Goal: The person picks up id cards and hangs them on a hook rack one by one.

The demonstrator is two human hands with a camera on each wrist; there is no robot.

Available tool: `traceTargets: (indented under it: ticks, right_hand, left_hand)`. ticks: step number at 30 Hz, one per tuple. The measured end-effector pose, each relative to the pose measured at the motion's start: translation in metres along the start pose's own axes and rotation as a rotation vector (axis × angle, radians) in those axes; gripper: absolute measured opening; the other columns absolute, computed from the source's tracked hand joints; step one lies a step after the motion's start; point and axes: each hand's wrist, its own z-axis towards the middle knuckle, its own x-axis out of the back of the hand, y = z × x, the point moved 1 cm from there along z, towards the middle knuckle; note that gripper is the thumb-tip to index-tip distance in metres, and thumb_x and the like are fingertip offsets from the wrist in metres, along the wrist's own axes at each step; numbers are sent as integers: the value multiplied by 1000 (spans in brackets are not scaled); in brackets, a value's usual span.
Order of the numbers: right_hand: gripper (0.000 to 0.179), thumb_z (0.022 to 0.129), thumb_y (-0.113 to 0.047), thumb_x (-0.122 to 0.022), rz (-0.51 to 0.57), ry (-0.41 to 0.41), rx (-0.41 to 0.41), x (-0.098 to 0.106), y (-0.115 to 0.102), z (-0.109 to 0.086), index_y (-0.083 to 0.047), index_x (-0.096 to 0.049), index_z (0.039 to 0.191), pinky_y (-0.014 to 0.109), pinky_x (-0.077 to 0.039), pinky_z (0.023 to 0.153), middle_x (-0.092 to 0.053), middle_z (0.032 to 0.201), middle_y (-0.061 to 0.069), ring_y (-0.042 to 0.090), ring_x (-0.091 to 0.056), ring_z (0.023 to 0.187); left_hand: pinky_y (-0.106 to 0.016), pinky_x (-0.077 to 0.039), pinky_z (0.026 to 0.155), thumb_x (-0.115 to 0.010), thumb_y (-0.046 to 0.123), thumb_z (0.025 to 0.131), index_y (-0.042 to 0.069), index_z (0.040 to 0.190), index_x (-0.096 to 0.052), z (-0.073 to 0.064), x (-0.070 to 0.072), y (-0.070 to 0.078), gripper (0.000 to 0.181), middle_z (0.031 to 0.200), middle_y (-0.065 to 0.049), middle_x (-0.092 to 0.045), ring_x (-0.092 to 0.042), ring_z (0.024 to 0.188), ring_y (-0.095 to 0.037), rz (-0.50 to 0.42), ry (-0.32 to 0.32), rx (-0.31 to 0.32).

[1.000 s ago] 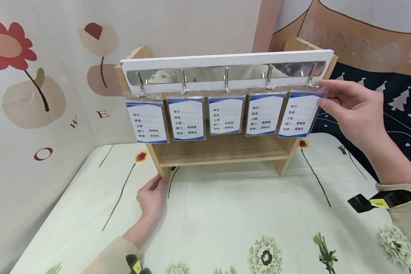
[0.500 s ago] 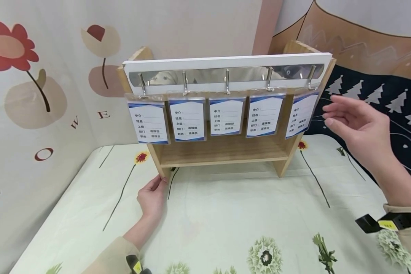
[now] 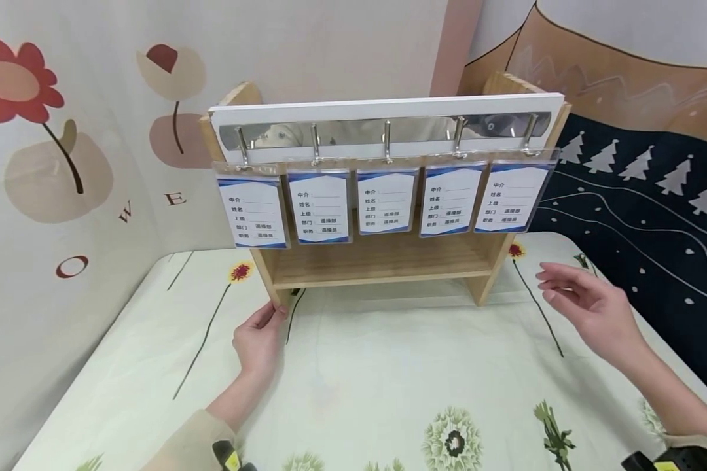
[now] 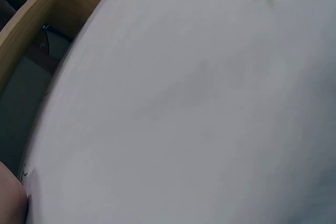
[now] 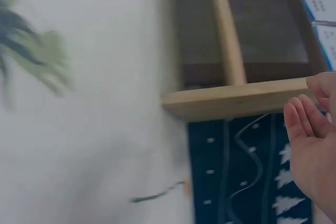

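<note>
A small wooden rack (image 3: 383, 267) stands on the table, with a white board (image 3: 365, 154) and a row of metal hooks (image 3: 387, 141) across its upper front. Several badges in clear sleeves hang side by side from the hooks; the rightmost badge (image 3: 511, 197) hangs nearly flat to the front. My left hand (image 3: 260, 340) pinches the foot of the rack's left side panel. To the right of the rack, my right hand (image 3: 595, 314) is held above the cloth, fingers loosely bent and holding nothing. The left wrist view catches only a rack edge (image 4: 31, 17) and a bit of the hand.
A pale flower-printed cloth (image 3: 359, 366) covers the table. Behind the rack hangs a light curtain (image 3: 342, 46) with printed flowers and letters. On the right is a dark fabric (image 3: 636, 216) with white trees.
My right hand has let go of the rightmost badge and moved down, away from the rack. That badge swung askew, then turned back to face forward. The left hand stays put.
</note>
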Motion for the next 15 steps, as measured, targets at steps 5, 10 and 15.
traceTargets:
  ticks: [5,10,15]
  right_hand:
    - [42,96,10,-63,-25,-19,-73,-4,20,-17,-3,-64,136,7,-49,83,-69,111,-18,-4,-63,99]
    - [39,99,5,-63,-71,-80,-79,-12,28,-24,6,-57,137,7,-48,84,-64,117,-25,-8,-60,104]
    - [38,98,4,-65,-91,-133,-52,-20,28,-24,5,-59,136,7,-48,86,-60,125,-26,-11,-57,109]
  left_hand:
    - [-4,-47,74,-69,21,98,2,132,-69,-1,4,2,39,126,-18,-68,-65,120,-29,4,-46,45]
    - [-4,-45,76,-68,33,99,5,139,-64,-3,15,4,49,136,-17,-64,-58,130,-26,3,-135,107]
    - [-23,-49,98,-58,38,105,2,147,-55,-9,24,8,56,144,-18,-58,-53,135,-30,24,-219,105]
